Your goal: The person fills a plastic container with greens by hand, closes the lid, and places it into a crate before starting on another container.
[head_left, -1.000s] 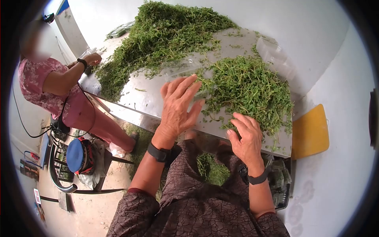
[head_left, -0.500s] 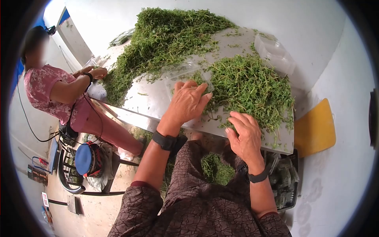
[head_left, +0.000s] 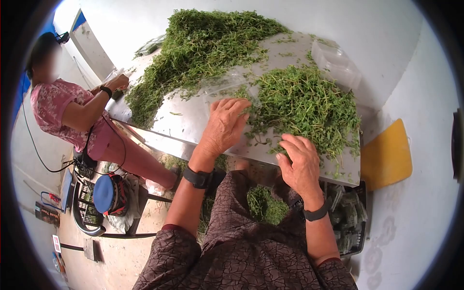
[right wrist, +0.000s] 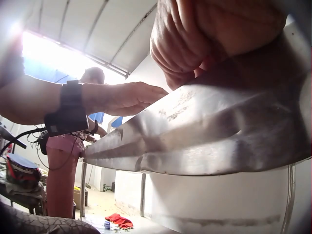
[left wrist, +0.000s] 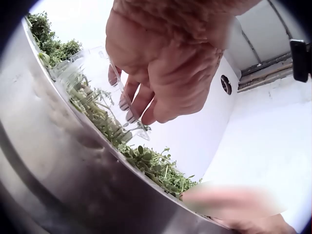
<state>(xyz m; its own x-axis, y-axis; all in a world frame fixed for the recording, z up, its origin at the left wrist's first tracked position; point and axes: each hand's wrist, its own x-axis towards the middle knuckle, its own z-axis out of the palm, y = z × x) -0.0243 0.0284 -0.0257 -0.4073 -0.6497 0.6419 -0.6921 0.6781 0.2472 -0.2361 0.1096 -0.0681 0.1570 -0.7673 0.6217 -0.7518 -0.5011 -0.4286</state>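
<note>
My left hand [head_left: 226, 123] is over a clear plastic container [left wrist: 97, 73] at the table's near edge. In the left wrist view its spread fingers reach down at the container, tips seen through the clear wall. Green leafy sprigs lie in the container. My right hand [head_left: 300, 162] hovers by the near edge of the smaller pile of greens [head_left: 309, 106], fingers loosely bent, holding nothing visible. The larger heap of greens [head_left: 208, 48] lies further back on the metal table [head_left: 179, 104].
Stacked clear containers [head_left: 336, 65] stand at the table's right back. A yellow board [head_left: 389, 157] leans against the wall on the right. Below it, a black crate [head_left: 355, 232] holds packed greens. At left, another person [head_left: 72, 106] works at the table, near a chair with a blue cap [head_left: 105, 193].
My left hand, raised with fingers spread a second ago, has come down onto the container and shifted slightly. My right hand has hardly moved. The other person's hands shift a little.
</note>
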